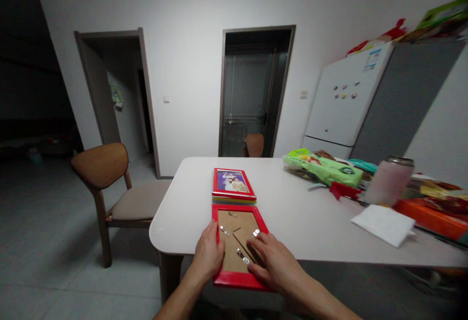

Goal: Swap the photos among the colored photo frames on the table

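A red picture frame lies face down at the near edge of the white table, its brown backing board and small metal clips showing. My left hand rests on the frame's left side with the fingers lying together on the board. My right hand lies on the right part of the board, fingers stretched toward a metal clip. Just beyond it sits a small stack of frames, the top one red and face up with a photo in it.
A wooden chair stands left of the table. On the right of the table are a green packet, a pink flask, a white folded cloth and orange boxes. A white fridge stands behind; two doorways open in the far wall.
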`<state>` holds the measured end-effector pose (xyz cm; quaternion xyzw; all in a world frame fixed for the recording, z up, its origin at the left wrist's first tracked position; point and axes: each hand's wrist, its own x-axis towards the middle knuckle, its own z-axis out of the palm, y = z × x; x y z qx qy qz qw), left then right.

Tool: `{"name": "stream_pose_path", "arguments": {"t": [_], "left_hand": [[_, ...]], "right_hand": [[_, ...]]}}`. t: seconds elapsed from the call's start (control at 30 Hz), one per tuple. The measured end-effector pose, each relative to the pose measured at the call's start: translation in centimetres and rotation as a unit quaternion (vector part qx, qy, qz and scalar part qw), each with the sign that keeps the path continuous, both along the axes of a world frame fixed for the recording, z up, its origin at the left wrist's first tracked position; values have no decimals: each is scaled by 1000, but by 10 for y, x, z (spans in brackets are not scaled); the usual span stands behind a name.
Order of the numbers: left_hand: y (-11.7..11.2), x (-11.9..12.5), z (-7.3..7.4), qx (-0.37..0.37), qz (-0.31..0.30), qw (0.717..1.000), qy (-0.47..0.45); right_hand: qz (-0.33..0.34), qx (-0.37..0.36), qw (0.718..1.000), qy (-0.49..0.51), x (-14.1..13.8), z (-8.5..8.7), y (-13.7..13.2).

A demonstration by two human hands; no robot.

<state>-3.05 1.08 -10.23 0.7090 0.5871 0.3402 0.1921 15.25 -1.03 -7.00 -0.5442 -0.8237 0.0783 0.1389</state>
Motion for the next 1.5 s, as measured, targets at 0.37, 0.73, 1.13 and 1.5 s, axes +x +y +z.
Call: {"name": "stream_pose_path", "arguments": {"t": [0.37,0.73,1.13,1.5], "left_hand": [[1,7,5,1,2,999,-33],[7,-1,19,-43,-12,972,-232],[29,-109,8,-152,33,940,-305],[38,-127,8,-74,189,977,-66]], "right_hand": [[-32,4,999,35,8,-3,10],[-31,27,994,106,-9,42,10],[-22,23,995,92,-9,3,24],[98,-10,993,64,3,4,19]]}}
